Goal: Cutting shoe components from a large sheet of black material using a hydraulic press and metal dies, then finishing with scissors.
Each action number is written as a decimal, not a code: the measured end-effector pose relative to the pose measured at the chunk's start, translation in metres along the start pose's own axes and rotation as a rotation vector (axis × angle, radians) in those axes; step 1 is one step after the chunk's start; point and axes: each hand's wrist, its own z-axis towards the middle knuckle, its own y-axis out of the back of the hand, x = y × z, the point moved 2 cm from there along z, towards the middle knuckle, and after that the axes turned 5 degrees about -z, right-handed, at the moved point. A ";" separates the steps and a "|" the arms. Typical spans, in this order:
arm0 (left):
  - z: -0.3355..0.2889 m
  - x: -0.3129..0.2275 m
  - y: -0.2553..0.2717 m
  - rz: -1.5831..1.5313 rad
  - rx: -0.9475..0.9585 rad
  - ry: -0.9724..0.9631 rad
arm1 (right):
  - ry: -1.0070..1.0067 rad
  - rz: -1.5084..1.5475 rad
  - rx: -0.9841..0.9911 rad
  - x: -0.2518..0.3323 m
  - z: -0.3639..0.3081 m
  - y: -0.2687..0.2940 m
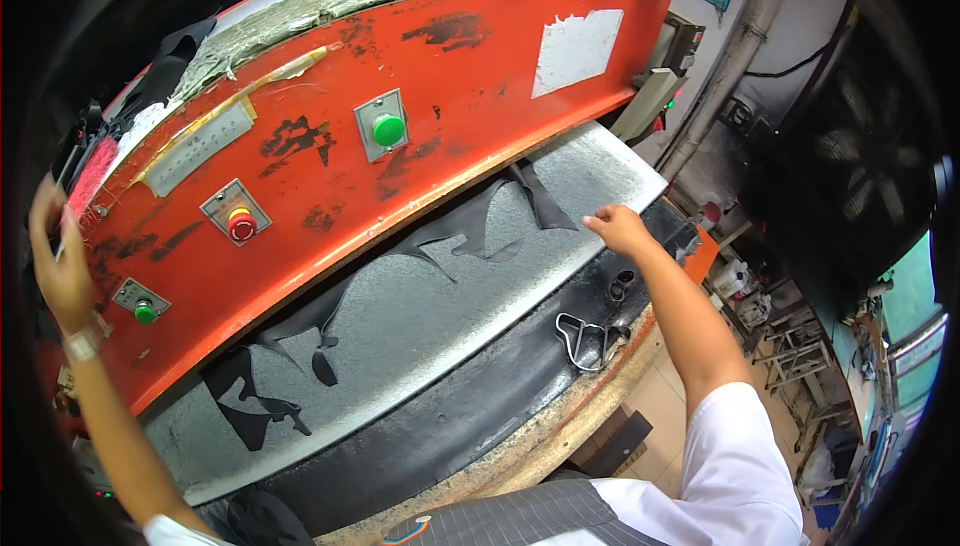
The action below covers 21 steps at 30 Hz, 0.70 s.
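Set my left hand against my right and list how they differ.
Pose: the left hand has its fingers largely extended upward; the right hand has its fingers curled.
Place: the left hand is by the left end of the red-orange panel; the right is over the grey board's near edge.
Wrist: the left wears a pale band; the right shows none.
Both are ungloved.

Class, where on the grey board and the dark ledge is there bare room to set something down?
The grey board is bare across its middle front, between the black scraps and its front edge. The dark ledge is free along its middle, left of the metal frame. Crowded: the board's back, where scraps lie beside the red machine, and around the frame.
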 end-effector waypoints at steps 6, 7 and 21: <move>-0.221 -0.151 0.002 0.064 0.297 0.375 | -0.051 -0.352 0.006 0.032 0.050 -0.037; -0.265 -0.129 0.008 0.018 0.287 0.653 | -0.049 -0.310 0.051 0.032 0.050 -0.034; -0.365 0.003 -0.039 0.453 0.554 1.459 | 0.078 -0.489 0.226 0.026 0.079 -0.047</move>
